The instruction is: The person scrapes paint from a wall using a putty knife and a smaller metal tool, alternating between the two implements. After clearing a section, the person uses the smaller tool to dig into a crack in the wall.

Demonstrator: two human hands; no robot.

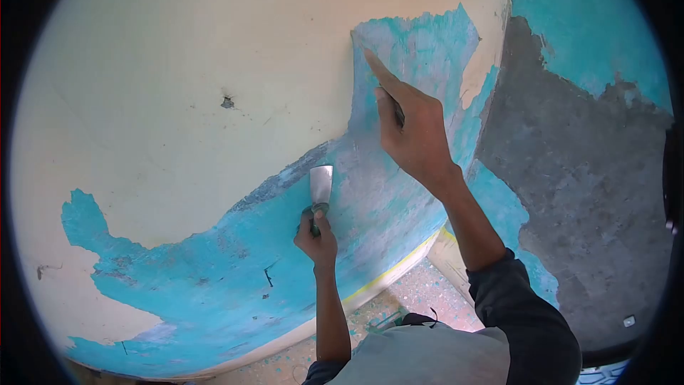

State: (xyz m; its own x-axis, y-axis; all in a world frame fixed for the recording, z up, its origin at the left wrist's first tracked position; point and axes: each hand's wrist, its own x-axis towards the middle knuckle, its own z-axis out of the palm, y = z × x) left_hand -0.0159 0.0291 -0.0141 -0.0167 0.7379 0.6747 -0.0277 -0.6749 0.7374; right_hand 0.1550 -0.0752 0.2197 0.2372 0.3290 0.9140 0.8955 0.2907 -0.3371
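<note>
My left hand (317,241) is closed around the dark handle of a putty knife (321,184), whose wide metal blade points up in front of the blue wall. Higher and to the right, my right hand (419,128) reaches to the bared patch of wall (420,43). Its index finger stretches up toward the left edge of that patch, while the thumb and other fingers are curled in. Something dark shows between thumb and palm; I cannot make out what it is. Cream paint (178,50) borders the patch with a ragged edge.
A wall corner runs down on the right, beyond which are grey bare plaster (570,164) and turquoise paint (598,21). Below, paint flakes litter the speckled floor (427,289). A small hole (227,102) marks the cream paint. A white fitting (628,321) sits low right.
</note>
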